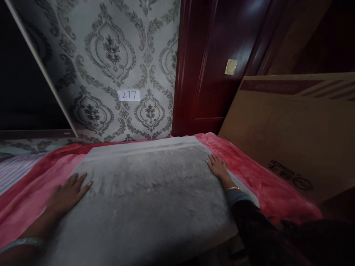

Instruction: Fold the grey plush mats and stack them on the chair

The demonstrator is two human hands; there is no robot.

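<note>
A grey plush towel (149,184) with a paler band near its far end lies spread over a pink and red blanket (246,171). On the towel's left edge rests my left hand (66,192), palm down with its fingers apart. My right hand (217,166) lies flat near the far right edge of the towel, its fingers spread. Neither hand grasps anything. The towel's near edge hangs toward me and is dark and partly hidden in shadow.
A large cardboard box (288,129) leans at the right, next to a dark red door panel (205,74). At the left is a black screen (30,81). A label reading 277 (129,95) sticks to the patterned wallpaper. Striped cloth (18,170) shows at far left.
</note>
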